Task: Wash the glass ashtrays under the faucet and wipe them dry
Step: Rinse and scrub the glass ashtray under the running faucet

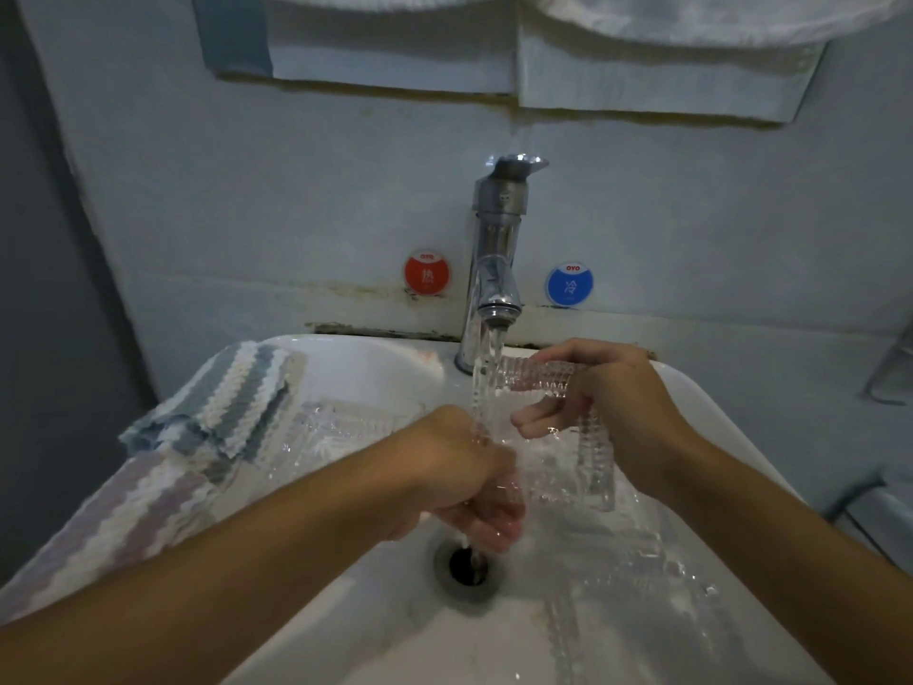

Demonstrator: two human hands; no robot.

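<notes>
Both hands, right hand (607,388) and left hand (469,482), grip the glass ashtray (553,427) with curled fingers.

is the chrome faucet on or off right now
On. A stream of water falls from the chrome faucet onto the ribbed clear glass ashtray held in both hands, above the white sink.

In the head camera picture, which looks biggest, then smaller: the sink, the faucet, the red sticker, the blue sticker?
1. sink
2. faucet
3. red sticker and blue sticker: these two look alike, so no ranking between them.
</notes>
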